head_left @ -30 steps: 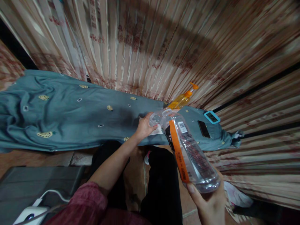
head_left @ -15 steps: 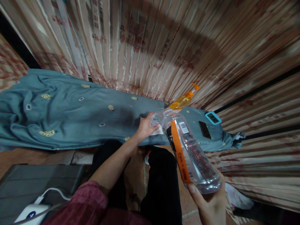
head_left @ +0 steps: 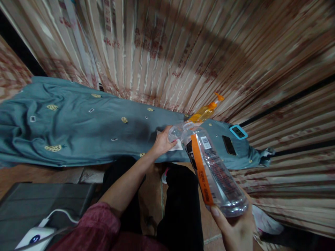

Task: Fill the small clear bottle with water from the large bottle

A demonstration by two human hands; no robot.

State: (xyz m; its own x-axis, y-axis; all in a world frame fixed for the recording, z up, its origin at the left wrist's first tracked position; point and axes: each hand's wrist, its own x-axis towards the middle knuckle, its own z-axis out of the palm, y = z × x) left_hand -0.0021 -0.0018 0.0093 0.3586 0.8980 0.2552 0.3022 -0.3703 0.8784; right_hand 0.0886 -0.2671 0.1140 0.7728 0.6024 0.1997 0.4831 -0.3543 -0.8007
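Note:
My right hand (head_left: 237,228) grips the base of a clear plastic bottle (head_left: 211,167) with an orange label strip. The bottle is tilted away from me, its open neck pointing down toward a small clear glass (head_left: 175,131). My left hand (head_left: 162,142) has its fingers curled round that glass, which sits on a white tissue (head_left: 176,145) on the blue-grey patterned cloth (head_left: 86,129). Some clear liquid lies in the bottle's lower end.
An orange pump bottle (head_left: 205,111) stands just behind the glass. A dark phone (head_left: 228,145) and a blue-framed device (head_left: 237,131) lie on the cloth to the right. Striped curtains (head_left: 167,52) hang behind. A white charger with a cable (head_left: 36,235) rests on a grey surface at lower left.
Nothing has visibly changed except a slight shift of the camera; both hands and the bottle keep their places.

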